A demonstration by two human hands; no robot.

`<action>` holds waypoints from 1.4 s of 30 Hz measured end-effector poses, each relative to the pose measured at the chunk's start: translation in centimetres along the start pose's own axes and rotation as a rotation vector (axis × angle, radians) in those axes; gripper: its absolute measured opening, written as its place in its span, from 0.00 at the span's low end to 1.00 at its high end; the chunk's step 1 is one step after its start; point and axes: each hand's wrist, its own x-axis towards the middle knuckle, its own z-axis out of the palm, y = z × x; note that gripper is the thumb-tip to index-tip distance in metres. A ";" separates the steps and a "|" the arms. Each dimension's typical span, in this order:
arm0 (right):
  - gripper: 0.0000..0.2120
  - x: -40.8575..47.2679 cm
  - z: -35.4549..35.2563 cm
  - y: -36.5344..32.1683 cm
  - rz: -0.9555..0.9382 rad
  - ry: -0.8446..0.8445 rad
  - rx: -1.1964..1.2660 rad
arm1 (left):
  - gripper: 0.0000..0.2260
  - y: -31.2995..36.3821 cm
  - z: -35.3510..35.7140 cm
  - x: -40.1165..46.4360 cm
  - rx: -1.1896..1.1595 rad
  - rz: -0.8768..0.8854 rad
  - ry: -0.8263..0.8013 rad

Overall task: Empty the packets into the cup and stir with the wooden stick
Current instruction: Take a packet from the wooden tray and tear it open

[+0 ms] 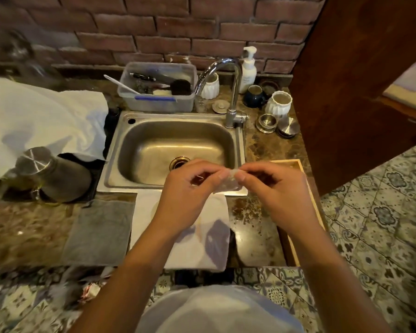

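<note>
A small clear packet (229,180) is held between both hands above the front rim of a steel sink (175,150), its top edge pinched by the thumb and forefinger of the left hand (190,188) on one side and of the right hand (271,186) on the other. The packet hangs below the fingertips, and its contents are too blurred to make out. The left hand's other fingers curl inward around something reddish that cannot be identified. Under the wrists a white cloth (216,236) lies on the brown counter, beside a grey cloth (99,234). A wooden tray (296,164) at the right is mostly hidden behind the right hand and forearm. A curved tap (233,92) rises behind the basin, with a plastic tub (157,88) of utensils, a pump bottle (248,67) and white ribbed jars (278,104) along the brick wall. At left a metal pot (55,174) lies tipped beside a white towel (41,121), its near side blurred.
</note>
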 end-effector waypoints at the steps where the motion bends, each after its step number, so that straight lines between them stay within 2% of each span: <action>1: 0.06 -0.1 0.8 -0.6 -0.022 0.004 -0.023 | 0.08 -0.1 -0.7 -0.3 -0.008 0.014 0.010; 5: 0.05 -0.3 3.8 -2.6 -0.118 0.044 -0.112 | 0.05 -0.5 -3.3 -1.3 -0.020 0.034 0.071; 12: 0.03 -1.6 7.9 -6.0 -0.115 0.054 -0.010 | 0.04 -1.7 -6.2 -2.8 0.089 0.196 0.251; 16: 0.05 -2.2 9.2 -7.0 -0.059 0.090 0.126 | 0.05 -1.7 -7.3 -3.7 -0.081 0.157 0.198; 20: 0.04 -2.7 9.5 -7.3 -0.039 0.093 0.104 | 0.05 -1.4 -8.2 -4.2 -0.273 0.087 0.180; 23: 0.02 -3.1 9.6 -7.4 -0.063 0.079 0.086 | 0.05 -1.3 -8.5 -4.4 -0.248 0.083 0.225; 27: 0.02 -3.6 9.8 -7.7 -0.163 0.066 0.019 | 0.05 -1.7 -8.3 -4.7 -0.072 0.173 0.262; 30: 0.01 -3.5 10.1 -7.5 -0.140 0.059 0.022 | 0.06 -1.6 -8.5 -5.0 -0.186 0.129 0.230; 33: 0.05 -3.4 10.3 -6.8 -0.118 0.060 -0.016 | 0.04 -1.1 -8.5 -5.3 -0.267 0.086 0.174; 35: 0.09 -3.5 10.2 -6.5 -0.102 0.015 0.022 | 0.04 -1.0 -8.5 -5.4 -0.262 0.084 0.169; 39: 0.05 -3.7 9.8 -6.3 -0.086 -0.090 0.143 | 0.04 -1.6 -8.2 -5.4 -0.106 0.155 0.229; 42: 0.04 -3.6 9.9 -6.1 -0.091 -0.084 0.154 | 0.05 -1.3 -7.5 -5.7 -0.233 0.076 0.230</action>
